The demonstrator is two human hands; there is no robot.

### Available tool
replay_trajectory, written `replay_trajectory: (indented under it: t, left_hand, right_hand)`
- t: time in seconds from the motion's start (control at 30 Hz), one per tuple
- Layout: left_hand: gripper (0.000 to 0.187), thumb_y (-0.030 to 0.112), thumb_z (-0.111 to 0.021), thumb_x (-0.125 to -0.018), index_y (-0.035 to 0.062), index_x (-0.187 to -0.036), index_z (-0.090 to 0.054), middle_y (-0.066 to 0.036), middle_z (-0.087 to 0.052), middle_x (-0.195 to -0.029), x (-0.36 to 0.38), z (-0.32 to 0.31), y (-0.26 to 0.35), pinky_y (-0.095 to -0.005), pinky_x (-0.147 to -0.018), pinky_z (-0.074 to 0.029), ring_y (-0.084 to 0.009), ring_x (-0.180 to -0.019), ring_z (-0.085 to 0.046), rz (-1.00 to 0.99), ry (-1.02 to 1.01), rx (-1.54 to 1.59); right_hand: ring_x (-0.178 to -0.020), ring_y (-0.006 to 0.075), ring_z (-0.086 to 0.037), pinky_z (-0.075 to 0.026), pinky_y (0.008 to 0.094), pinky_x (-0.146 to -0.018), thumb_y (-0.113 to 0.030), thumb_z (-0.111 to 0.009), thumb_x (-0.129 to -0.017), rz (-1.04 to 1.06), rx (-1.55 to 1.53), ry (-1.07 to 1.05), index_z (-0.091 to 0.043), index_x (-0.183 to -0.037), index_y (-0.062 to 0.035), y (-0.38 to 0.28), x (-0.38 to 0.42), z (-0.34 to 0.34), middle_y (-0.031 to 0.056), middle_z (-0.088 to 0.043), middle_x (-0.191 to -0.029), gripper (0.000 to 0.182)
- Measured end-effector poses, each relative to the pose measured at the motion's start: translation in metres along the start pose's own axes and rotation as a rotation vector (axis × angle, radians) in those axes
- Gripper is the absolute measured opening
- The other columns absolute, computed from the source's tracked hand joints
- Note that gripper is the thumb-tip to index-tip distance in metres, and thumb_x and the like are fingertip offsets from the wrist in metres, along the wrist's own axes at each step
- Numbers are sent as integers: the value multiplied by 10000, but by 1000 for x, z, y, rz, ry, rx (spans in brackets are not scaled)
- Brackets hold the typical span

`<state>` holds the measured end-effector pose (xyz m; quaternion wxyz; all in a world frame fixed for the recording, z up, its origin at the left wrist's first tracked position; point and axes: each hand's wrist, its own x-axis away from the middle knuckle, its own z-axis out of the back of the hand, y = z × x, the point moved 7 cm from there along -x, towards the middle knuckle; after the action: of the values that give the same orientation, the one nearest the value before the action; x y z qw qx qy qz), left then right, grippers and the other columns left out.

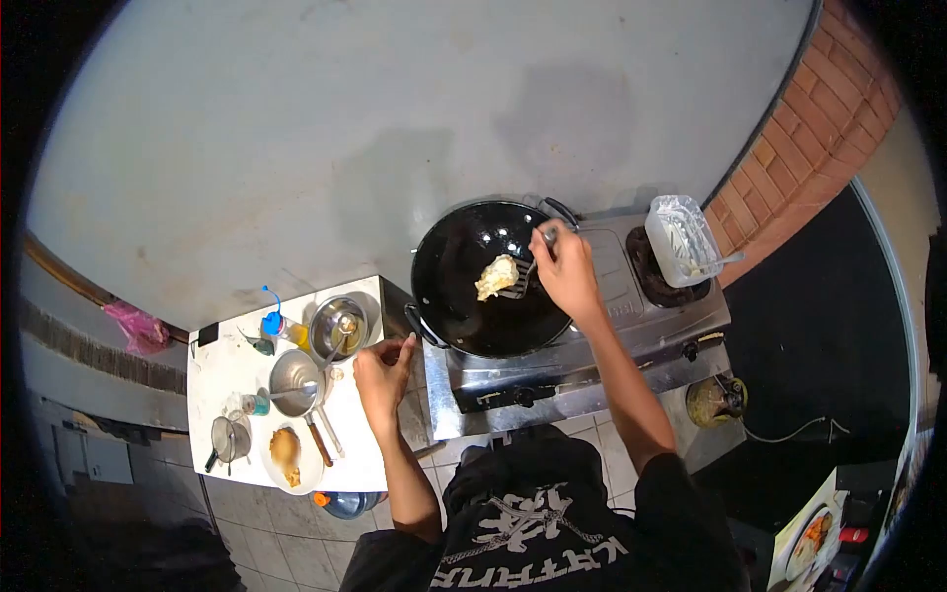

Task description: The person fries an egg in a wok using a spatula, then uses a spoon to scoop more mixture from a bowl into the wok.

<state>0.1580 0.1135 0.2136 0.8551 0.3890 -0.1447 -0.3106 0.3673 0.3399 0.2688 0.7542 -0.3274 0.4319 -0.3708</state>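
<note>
My right hand [564, 271] grips the handle of a slotted spatula [527, 280] over a large black wok [459, 314]. On the spatula's slotted end, inside the wok, lies a pale yellowish piece of fried food [496, 277]. My left hand [383, 377] is raised near the wok's left handle [426, 326], between the stove and the white table. Its fingers are bent in and the thumb and fingertips come close together; whether anything is between them is too small to tell. The wok stands on the left side of a metal stove [610, 340].
The white table [232, 370] bears metal bowls [338, 327], a pan [296, 383], a strainer [231, 439], a yellow bottle [287, 329] and a plate of browned food [284, 455]. A plastic container [683, 242] sits on the right burner. A green gas cylinder [717, 401] stands below.
</note>
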Motion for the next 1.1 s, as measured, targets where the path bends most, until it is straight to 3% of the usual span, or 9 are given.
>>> replay_trajectory:
  t: [0.2,0.37,0.43,0.47,0.6,0.7,0.77,0.97,1.1]
  left_hand:
    - [306,254,-737,-798,-48,-830,-702,-152,-684,-689,11,21,-8,-299,-622,-508,-209,-612,-671,-4,100,36]
    - [302,249,-736,-800,-49,-829,-700,-158,-674,-665,20,32,-19,-298,-606,-501,-201,-587,-660,8,148,81]
    - [298,245,-737,-800,-49,-828,-701,-149,-665,-638,24,36,-27,-298,-580,-488,-193,-556,-642,43,162,104]
    - [297,247,-735,-803,-47,-829,-702,-141,-658,-620,25,36,-30,-298,-560,-476,-183,-536,-627,37,166,103]
    - [304,255,-730,-808,-47,-828,-701,-137,-657,-616,25,36,-23,-297,-552,-473,-172,-530,-621,16,155,83]
    - [302,252,-727,-811,-48,-827,-700,-132,-657,-616,25,28,-14,-288,-551,-472,-164,-530,-619,9,116,86]
    - [301,246,-726,-813,-53,-827,-697,-124,-657,-616,23,23,-6,-278,-552,-472,-157,-531,-616,-52,128,87]
    - [334,271,-725,-818,-62,-836,-694,-138,-692,-703,23,18,4,-288,-632,-508,-181,-652,-679,13,41,67]
    - [302,245,-725,-818,-56,-822,-695,-122,-677,-659,27,22,11,-264,-587,-486,-152,-587,-650,-50,88,72]
  right_hand:
    - [-759,483,-579,-450,502,-674,-132,-536,-887,201,101,-262,-535,-863,104,-71,-60,-57,296,-583,-723,237]
    - [-768,493,-575,-452,508,-685,-145,-540,-889,259,151,-327,-540,-868,106,-64,-66,-76,306,-579,-723,251]
    - [-625,449,-556,-426,460,-577,-179,-576,-883,264,175,-230,-547,-858,94,-50,-63,-60,258,-546,-626,276]
    - [-558,368,-575,-430,426,-546,-180,-588,-885,251,202,-200,-549,-841,89,-45,-60,-49,230,-573,-627,275]
    - [-629,405,-599,-454,432,-582,-173,-592,-881,87,76,-113,-563,-826,70,-5,-38,-24,223,-585,-634,251]
    - [-566,283,-626,-451,377,-536,-148,-586,-894,-47,-154,61,-567,-785,46,30,-12,-25,183,-608,-631,224]
    - [-601,256,-650,-470,354,-547,-133,-580,-898,-72,-142,47,-572,-807,45,45,-4,-38,168,-633,-653,200]
    - [-610,346,-615,-440,400,-551,-132,-566,-908,-6,-164,11,-545,-830,45,32,-3,-53,195,-590,-654,194]
    - [-611,388,-589,-425,403,-540,-121,-572,-899,44,-141,-22,-513,-797,42,31,-4,-52,212,-570,-658,201]
